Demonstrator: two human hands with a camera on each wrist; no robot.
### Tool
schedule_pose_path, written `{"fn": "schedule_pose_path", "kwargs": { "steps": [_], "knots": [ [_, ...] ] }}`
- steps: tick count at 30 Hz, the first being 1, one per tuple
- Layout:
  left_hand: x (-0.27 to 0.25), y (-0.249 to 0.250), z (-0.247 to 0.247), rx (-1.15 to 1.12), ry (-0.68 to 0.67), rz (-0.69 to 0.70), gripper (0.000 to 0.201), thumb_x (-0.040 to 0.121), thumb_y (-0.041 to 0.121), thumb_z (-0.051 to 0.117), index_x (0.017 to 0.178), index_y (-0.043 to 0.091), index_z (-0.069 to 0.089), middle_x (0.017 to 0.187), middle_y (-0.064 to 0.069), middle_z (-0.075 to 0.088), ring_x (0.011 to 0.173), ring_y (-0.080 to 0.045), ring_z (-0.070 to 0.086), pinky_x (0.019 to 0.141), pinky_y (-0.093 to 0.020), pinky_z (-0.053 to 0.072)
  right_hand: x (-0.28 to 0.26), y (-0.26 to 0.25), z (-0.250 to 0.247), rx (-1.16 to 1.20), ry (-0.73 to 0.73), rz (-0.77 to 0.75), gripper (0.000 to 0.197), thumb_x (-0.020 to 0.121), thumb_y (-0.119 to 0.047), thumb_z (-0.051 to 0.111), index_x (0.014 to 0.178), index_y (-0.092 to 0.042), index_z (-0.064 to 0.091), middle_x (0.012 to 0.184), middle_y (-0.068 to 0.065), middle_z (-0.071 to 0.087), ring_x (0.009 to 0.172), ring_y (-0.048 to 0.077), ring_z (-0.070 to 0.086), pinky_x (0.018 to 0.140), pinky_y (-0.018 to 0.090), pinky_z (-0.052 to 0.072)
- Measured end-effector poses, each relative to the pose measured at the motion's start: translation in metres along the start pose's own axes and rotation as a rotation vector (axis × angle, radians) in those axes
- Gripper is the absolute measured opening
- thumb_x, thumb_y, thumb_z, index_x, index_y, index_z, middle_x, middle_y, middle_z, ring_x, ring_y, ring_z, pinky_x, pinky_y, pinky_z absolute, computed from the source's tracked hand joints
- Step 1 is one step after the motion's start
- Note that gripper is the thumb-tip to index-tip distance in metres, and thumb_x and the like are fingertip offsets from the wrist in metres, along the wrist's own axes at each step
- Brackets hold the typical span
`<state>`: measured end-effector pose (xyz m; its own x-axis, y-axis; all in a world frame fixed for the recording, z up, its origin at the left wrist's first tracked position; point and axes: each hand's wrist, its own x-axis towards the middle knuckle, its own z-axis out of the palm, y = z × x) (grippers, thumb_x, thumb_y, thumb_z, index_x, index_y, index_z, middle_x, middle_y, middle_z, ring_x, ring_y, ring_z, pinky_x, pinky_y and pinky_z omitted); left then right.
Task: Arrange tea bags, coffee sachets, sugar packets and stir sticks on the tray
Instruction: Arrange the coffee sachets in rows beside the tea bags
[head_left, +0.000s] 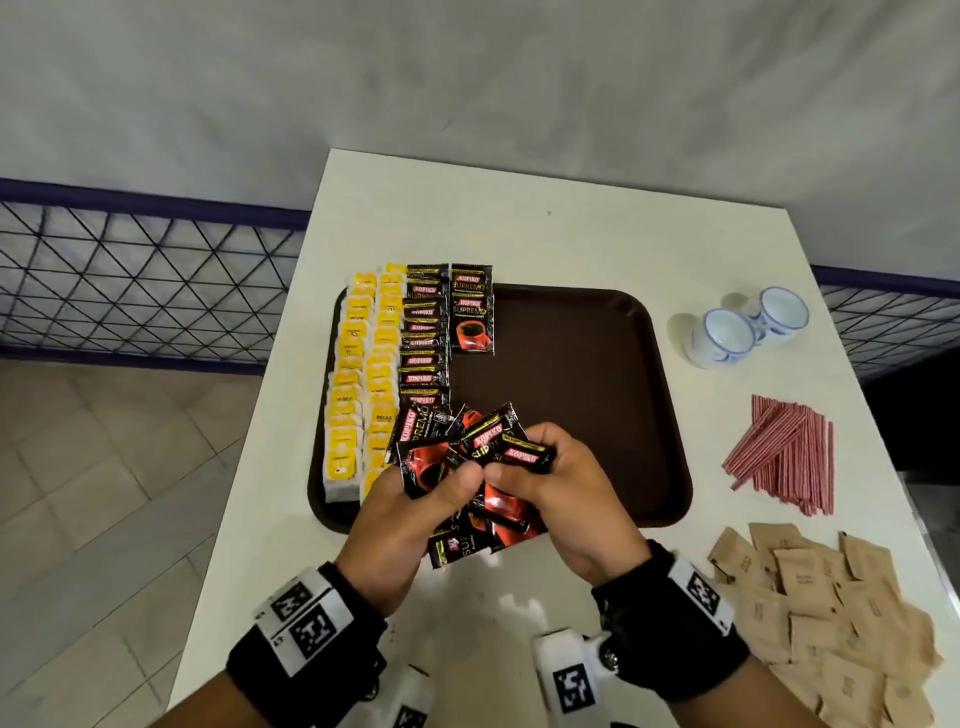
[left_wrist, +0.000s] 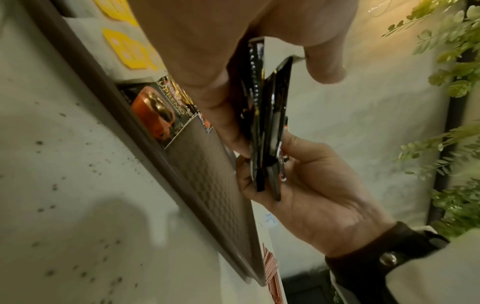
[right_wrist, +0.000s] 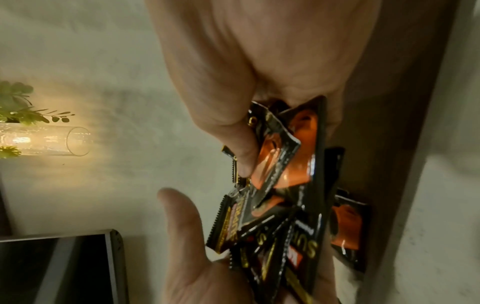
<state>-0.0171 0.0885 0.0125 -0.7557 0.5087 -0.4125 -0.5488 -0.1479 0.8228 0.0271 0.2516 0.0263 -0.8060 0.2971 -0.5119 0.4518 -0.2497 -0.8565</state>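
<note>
A dark brown tray (head_left: 571, 395) lies mid-table. Two columns of yellow tea bags (head_left: 358, 374) fill its left side, with rows of black-and-red coffee sachets (head_left: 423, 343) beside them. Over the tray's front edge both hands hold a loose bunch of coffee sachets (head_left: 488, 452). My left hand (head_left: 441, 488) grips the bunch from the left. My right hand (head_left: 524, 467) pinches sachets at the top right of it. The left wrist view shows the bunch (left_wrist: 262, 102) edge-on between thumb and fingers; the right wrist view shows it (right_wrist: 291, 185) fanned out. Red-striped stir sticks (head_left: 784, 452) and brown sugar packets (head_left: 821, 608) lie on the table right of the tray.
Two white-and-blue cups (head_left: 727, 338) stand at the back right of the white table (head_left: 519, 223). The tray's middle and right are bare. A wire fence (head_left: 130, 286) runs behind the table's left edge, above a tiled floor.
</note>
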Motion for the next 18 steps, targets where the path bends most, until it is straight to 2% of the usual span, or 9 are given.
{"fn": "schedule_pose_path", "kwargs": {
  "steps": [2, 5, 7, 9, 12, 15, 18],
  "knots": [
    [0.005, 0.006, 0.001, 0.026, -0.017, 0.022, 0.029, 0.085, 0.020, 0.080, 0.114, 0.018, 0.075, 0.116, -0.014, 0.074, 0.110, -0.032, 0.071, 0.091, -0.045, 0.058, 0.007, -0.004, 0.009, -0.007, -0.008, 0.035, 0.026, 0.086, -0.003, 0.074, 0.104, -0.011, 0.057, 0.087, 0.007, 0.072, 0.076, 0.021, 0.071, 0.071, 0.044, 0.059],
    [0.015, 0.011, -0.004, 0.050, 0.058, 0.045, 0.029, 0.086, 0.002, 0.073, 0.114, 0.009, 0.073, 0.110, -0.015, 0.076, 0.106, -0.035, 0.072, 0.090, -0.047, 0.059, 0.016, -0.004, 0.015, 0.028, 0.000, 0.072, 0.034, 0.087, -0.012, 0.072, 0.116, -0.016, 0.054, 0.104, 0.010, 0.072, 0.092, 0.026, 0.072, 0.088, 0.049, 0.058],
    [0.020, 0.011, -0.010, 0.071, 0.084, 0.054, 0.034, 0.085, 0.001, 0.075, 0.118, 0.005, 0.069, 0.110, -0.017, 0.076, 0.103, -0.036, 0.073, 0.092, -0.054, 0.057, 0.018, -0.005, 0.017, 0.019, 0.042, 0.017, 0.034, 0.088, -0.010, 0.071, 0.116, -0.018, 0.053, 0.109, 0.012, 0.071, 0.098, 0.029, 0.071, 0.087, 0.052, 0.058],
    [0.024, 0.012, -0.012, 0.070, 0.104, 0.052, 0.035, 0.085, -0.002, 0.074, 0.119, 0.003, 0.068, 0.109, -0.018, 0.076, 0.102, -0.036, 0.073, 0.092, -0.055, 0.056, 0.019, -0.007, 0.015, -0.036, 0.093, -0.077, 0.031, 0.087, -0.008, 0.073, 0.110, -0.019, 0.054, 0.103, 0.010, 0.071, 0.093, 0.027, 0.072, 0.075, 0.053, 0.061],
    [0.027, 0.013, -0.012, 0.045, 0.128, 0.044, 0.032, 0.087, -0.003, 0.068, 0.118, 0.004, 0.069, 0.110, -0.016, 0.076, 0.102, -0.035, 0.074, 0.092, -0.052, 0.057, 0.021, -0.012, 0.007, -0.115, 0.077, -0.178, 0.021, 0.086, -0.004, 0.073, 0.096, -0.020, 0.064, 0.093, 0.005, 0.073, 0.088, 0.025, 0.073, 0.066, 0.044, 0.061],
    [0.028, 0.013, -0.009, 0.025, 0.158, 0.050, 0.033, 0.087, 0.005, 0.069, 0.120, 0.007, 0.068, 0.111, -0.014, 0.076, 0.103, -0.033, 0.073, 0.092, -0.051, 0.057, 0.023, -0.016, 0.001, -0.166, -0.010, -0.195, 0.023, 0.089, 0.000, 0.068, 0.088, -0.023, 0.070, 0.090, 0.004, 0.075, 0.087, 0.021, 0.072, 0.076, 0.036, 0.057],
    [0.030, 0.013, -0.006, -0.012, 0.191, 0.048, 0.038, 0.081, 0.015, 0.073, 0.119, 0.007, 0.069, 0.110, -0.015, 0.076, 0.101, -0.034, 0.074, 0.093, -0.054, 0.056, 0.022, -0.017, 0.002, -0.198, -0.117, -0.130, 0.020, 0.096, -0.001, 0.057, 0.102, -0.017, 0.069, 0.097, 0.006, 0.075, 0.091, 0.020, 0.072, 0.081, 0.034, 0.057]
  ]
}}
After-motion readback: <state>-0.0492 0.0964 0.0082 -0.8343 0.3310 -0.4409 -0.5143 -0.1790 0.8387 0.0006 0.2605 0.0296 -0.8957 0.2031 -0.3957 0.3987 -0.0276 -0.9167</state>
